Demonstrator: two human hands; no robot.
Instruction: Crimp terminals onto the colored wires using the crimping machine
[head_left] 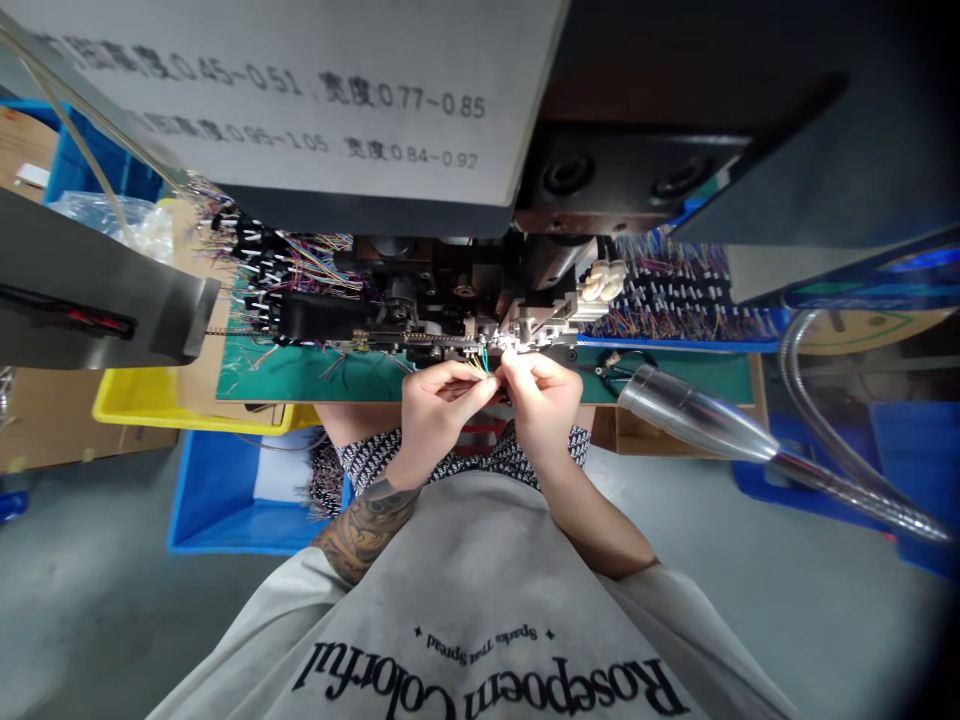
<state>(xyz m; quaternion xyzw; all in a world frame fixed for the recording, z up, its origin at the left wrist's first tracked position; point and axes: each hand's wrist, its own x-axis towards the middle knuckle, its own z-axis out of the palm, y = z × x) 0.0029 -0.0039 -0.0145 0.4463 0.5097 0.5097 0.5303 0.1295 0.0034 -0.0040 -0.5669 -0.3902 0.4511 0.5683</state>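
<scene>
Thin coloured wires [480, 362], yellow and green among them, rise from between my two hands at the front of a crimping machine [465, 275]. My left hand [444, 412] is closed, thumb and forefinger pinching the wires. Close beside it, my right hand [546, 402] is also closed in a pinch, its fingertips up against the bright metal part of the machine. The wire ends between the right fingertips are too small to make out clearly. A strip of terminals [382, 340] runs in from the left to the crimping spot.
Bundles of wires with black sleeves [259, 250] lie at the left, more wire bundles [675, 290] in a blue tray at the right. A metal lamp head [675, 408] juts in from the right. Below left are a yellow tray [135, 400] and a blue bin [217, 500].
</scene>
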